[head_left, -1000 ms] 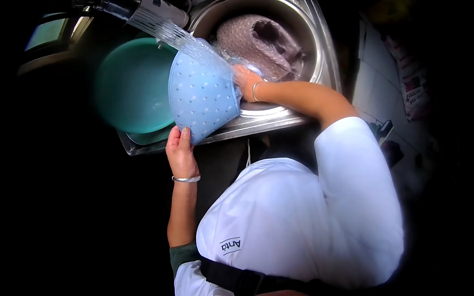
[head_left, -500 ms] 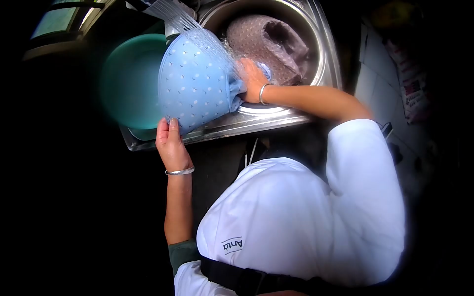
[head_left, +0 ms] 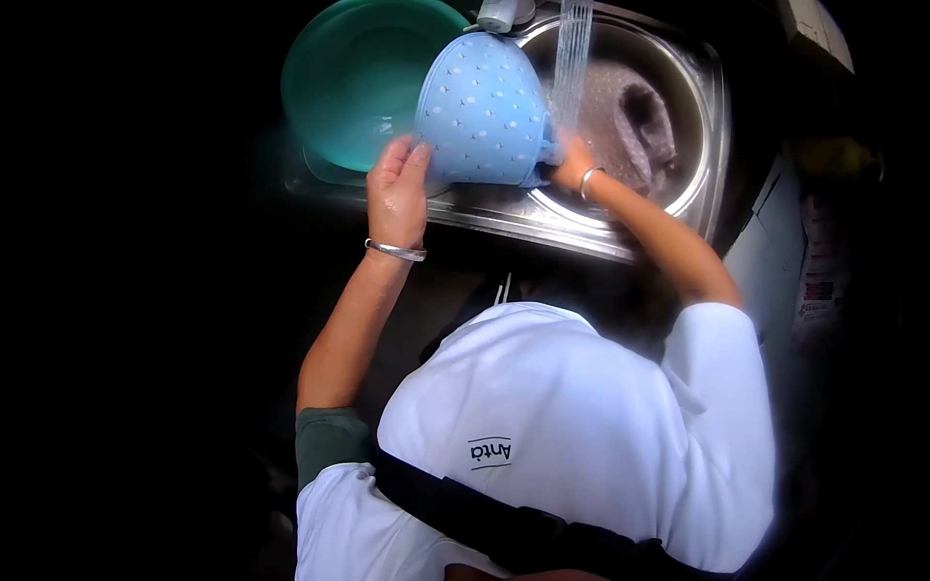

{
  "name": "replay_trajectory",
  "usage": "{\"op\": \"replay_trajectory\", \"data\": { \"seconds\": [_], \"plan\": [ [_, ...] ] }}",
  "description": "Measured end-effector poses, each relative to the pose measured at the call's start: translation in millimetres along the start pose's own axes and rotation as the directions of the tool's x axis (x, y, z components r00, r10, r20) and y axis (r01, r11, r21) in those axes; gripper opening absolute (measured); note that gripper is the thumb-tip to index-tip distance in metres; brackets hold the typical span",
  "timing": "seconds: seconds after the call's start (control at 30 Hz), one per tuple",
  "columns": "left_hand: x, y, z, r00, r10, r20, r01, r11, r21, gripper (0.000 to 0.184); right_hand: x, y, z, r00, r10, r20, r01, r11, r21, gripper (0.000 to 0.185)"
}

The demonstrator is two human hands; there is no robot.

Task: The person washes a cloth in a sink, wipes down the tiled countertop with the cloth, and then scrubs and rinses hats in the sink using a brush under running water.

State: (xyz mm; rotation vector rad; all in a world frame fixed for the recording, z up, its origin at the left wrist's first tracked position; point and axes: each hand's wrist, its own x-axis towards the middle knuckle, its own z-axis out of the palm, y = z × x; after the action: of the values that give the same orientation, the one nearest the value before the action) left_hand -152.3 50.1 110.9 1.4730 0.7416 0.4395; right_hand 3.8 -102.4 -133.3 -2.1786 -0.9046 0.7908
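Note:
A light-blue printed cloth piece [head_left: 484,111], broad and stiff with a curved edge like a sun-hat brim, is held between my hands over the sink's front edge. My left hand [head_left: 398,189] pinches its lower left corner between thumb and fingers. At its gathered right end my right hand [head_left: 572,160] is closed on the bunched cloth, partly blurred. A stream of water [head_left: 572,58] falls just behind my right hand into the round basin. In that basin lies a wet brownish-pink patterned cloth item [head_left: 625,126], curled with a dark opening.
A green plastic basin [head_left: 325,107] stands left of the cloth. The steel sink [head_left: 715,136] has a raised rim around the round bowl. Behind the blue cloth is a faucet part [head_left: 497,15]. A printed package [head_left: 821,281] is at the right.
The view has shifted. Water that ran over the blue cloth now falls to its right, into the bowl. The cloth is turned slightly, still in both hands.

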Motion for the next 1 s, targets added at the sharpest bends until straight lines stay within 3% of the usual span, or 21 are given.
{"op": "replay_trajectory", "data": {
  "seconds": [0.1,0.2,0.23,0.33,0.37,0.47,0.5,0.53,0.57,0.6,0.67,0.77,0.87,0.9,1.0],
  "plan": [
    [0,8,-9,0.999,-0.039,-0.012,0.038,0.996,-0.081,0.02,-18,-8,-27,0.981,-0.095,0.167,0.023,0.921,0.389,0.05],
    [-14,14,7,0.999,-0.035,0.03,0.036,0.998,-0.057,0.02,-46,-43,-70,0.903,0.086,0.42,-0.272,0.872,0.406,0.042],
    [-16,19,7,0.997,-0.04,0.062,0.044,0.997,-0.064,0.02,-47,-37,-63,0.929,0.13,0.347,-0.262,0.892,0.367,0.034],
    [-9,37,-6,0.994,0.006,0.111,0.003,0.997,-0.08,0.018,-51,-38,-75,0.893,0.282,0.35,-0.398,0.859,0.322,0.03],
    [-2,45,-14,0.992,0.031,0.124,-0.021,0.996,-0.084,0.018,-52,-47,-82,0.912,0.253,0.323,-0.377,0.826,0.418,0.032],
    [34,72,-48,0.978,0.094,0.185,-0.076,0.992,-0.098,0.022,-55,-114,-112,0.873,0.388,0.296,-0.488,0.668,0.562,0.031],
    [44,80,-66,0.966,0.116,0.229,-0.121,0.993,0.011,0.035,-53,-133,-113,0.904,0.37,0.216,-0.417,0.646,0.64,0.03],
    [46,99,-70,0.978,0.081,0.194,-0.022,0.957,-0.289,0.022,-51,-149,-112,0.928,0.349,0.129,-0.333,0.626,0.705,0.03],
    [51,106,-85,0.967,0.093,0.236,0.006,0.921,-0.39,0.017,-46,-159,-114,0.936,0.328,0.13,-0.308,0.583,0.751,0.032],
    [56,110,-103,0.957,0.148,0.248,-0.051,0.933,-0.357,0.017,-41,-169,-115,0.968,0.231,0.097,-0.211,0.542,0.814,0.032],
    [53,119,-132,0.959,0.161,0.234,-0.064,0.925,-0.374,0.016,-32,-203,-119,0.983,0.184,0.0,-0.109,0.58,0.808,0.032],
    [78,117,-178,0.975,0.092,0.2,-0.04,0.967,-0.251,0.016,4,-233,-128,0.993,0.063,-0.103,0.046,0.595,0.803,0.03],
    [78,96,-216,0.987,0.008,0.158,0.037,0.959,-0.279,0.013,27,-257,-129,0.986,-0.06,-0.154,0.156,0.647,0.746,0.032],
    [80,86,-233,0.979,-0.01,0.202,0.062,0.966,-0.252,0.037,36,-260,-129,0.985,-0.078,-0.151,0.163,0.686,0.709,0.035],
    [73,73,-268,0.93,0.058,0.364,0.019,0.979,-0.204,0.054,48,-271,-125,0.983,-0.134,-0.127,0.184,0.734,0.654,0.039]
  ]
}}
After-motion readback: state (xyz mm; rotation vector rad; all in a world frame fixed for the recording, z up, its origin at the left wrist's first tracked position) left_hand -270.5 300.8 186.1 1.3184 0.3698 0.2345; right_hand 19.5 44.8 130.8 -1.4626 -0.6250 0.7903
